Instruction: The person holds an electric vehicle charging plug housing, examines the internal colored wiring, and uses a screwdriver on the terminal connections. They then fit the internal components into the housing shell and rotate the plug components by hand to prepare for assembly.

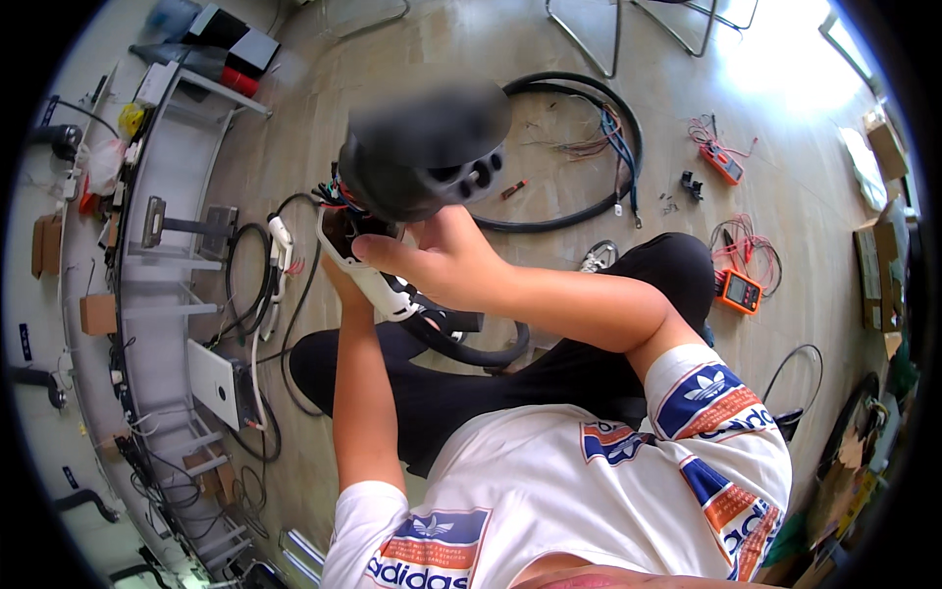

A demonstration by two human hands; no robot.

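Raised before me is an electric-vehicle charging connector with a blurred black round head (422, 147) and a white handle shell (378, 293). Socket-like holes show on the head's right side. Thin coloured wires (336, 191) stick out at its left, where the shell is open. My right hand (451, 260) grips it just below the head, thumb across the shell's opening. Behind the white shell, my left hand (341, 285) supports it; its fingers are mostly hidden. A thick black cable (486, 353) curves below the handle over my lap.
On the floor ahead lie a coiled black cable (638, 128) with bared wires and a small screwdriver (513, 189). To the right are a red meter (723, 164), a black clamp-like part (692, 185) and an orange meter (739, 292). Another white connector (281, 234) lies left, beside grey shelving (177, 187).
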